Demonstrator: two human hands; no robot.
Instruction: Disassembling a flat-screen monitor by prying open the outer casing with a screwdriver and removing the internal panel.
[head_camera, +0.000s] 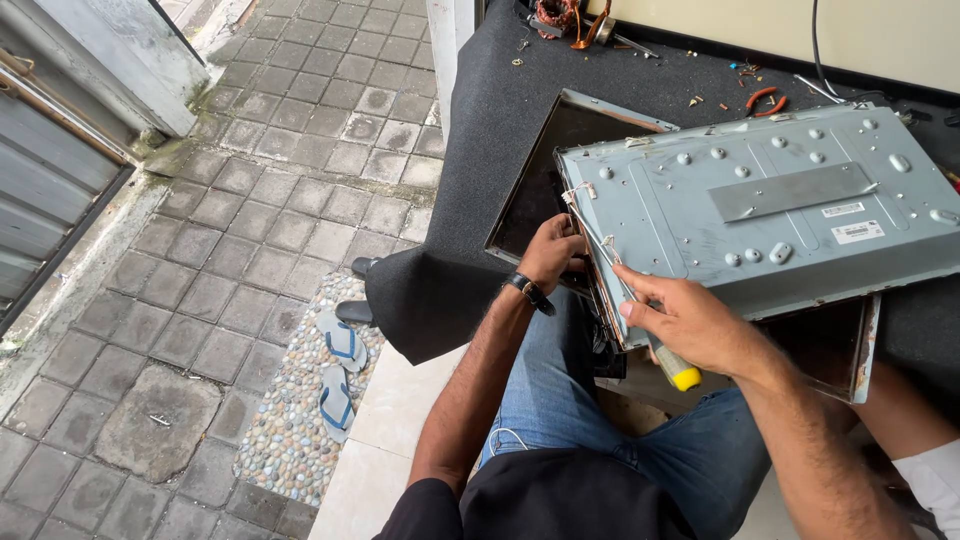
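1. Grey stamped-metal panel (760, 200) (studded, rectangular) lies across the dark-carpeted bench (480, 130).
2. Left hand (552, 252) curls round its corner; right hand (690, 322) pinches the edge, clasping a yellow-tipped screwdriver (676, 368).
3. Orange pliers (766, 98) lie behind.

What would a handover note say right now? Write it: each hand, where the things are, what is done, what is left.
Left hand: grips the near left edge of the grey metal panel back, by a white wire.
Right hand: fingers on the same edge, holding a yellow-handled tool.
The panel back lies skewed over the dark screen frame on the black-covered bench.
Done: the panel back sits lifted off-square from the frame.
Left: it is still joined along the near edge; orange pliers and loose screws lie at the far side.
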